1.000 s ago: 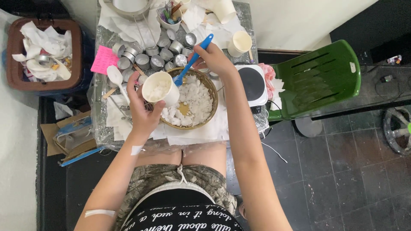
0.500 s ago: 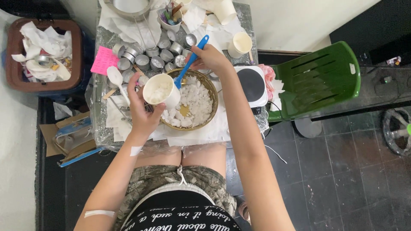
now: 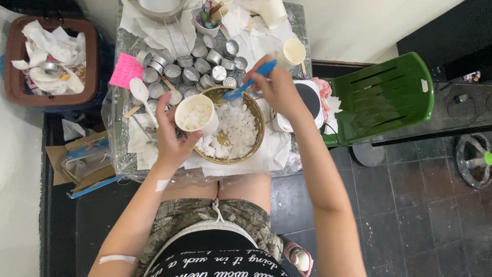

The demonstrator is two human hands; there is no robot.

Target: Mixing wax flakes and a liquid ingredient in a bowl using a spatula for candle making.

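Over the brass bowl (image 3: 233, 156): left hand (image 3: 171, 141) clasped around part-filled paper cup (image 3: 195, 114), right hand (image 3: 279, 87) closed on blue spoon (image 3: 248, 84); plenty of white flakes (image 3: 233, 128) left unscooped.

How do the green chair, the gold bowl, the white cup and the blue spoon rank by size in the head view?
1. green chair
2. gold bowl
3. white cup
4. blue spoon, longer than the cup but slimmer, so the last two are unsure.

I see dark floor tiles (image 3: 410, 205), a green plastic chair (image 3: 382, 97) by the desk's (image 3: 302, 20) right edge, a pale wall (image 3: 353, 25) behind, and a brown bin (image 3: 15, 66) off its left edge.
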